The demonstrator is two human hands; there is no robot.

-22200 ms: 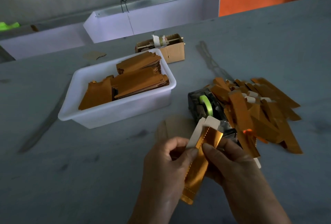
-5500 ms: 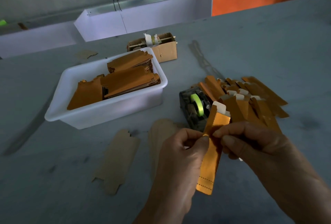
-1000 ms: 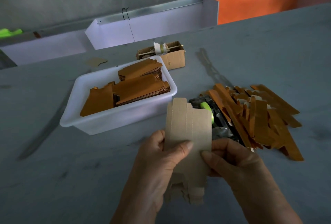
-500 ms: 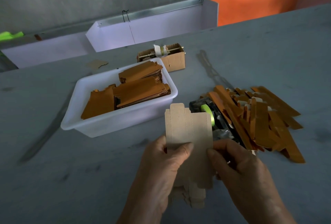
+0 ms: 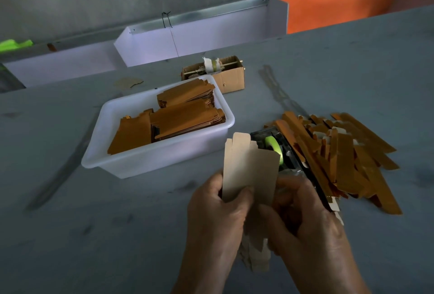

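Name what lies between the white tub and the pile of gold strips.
Head view: a tape dispenser with a green roll, partly behind the held card blank.

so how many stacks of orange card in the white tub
3: back stack in the far right corner, middle stack before it, left stack at the left end of the white tub. Others may be hidden.

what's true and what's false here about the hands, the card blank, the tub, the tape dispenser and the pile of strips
1. The left hand and right hand both hold the pale cardboard blank. True.
2. The tape dispenser sits between the white tub and the pile of folded strips. True.
3. The tub is empty. False: it holds stacks of flat brown blanks.
4. The pile lies inside the tub. False: it lies outside it, right of the dispenser.
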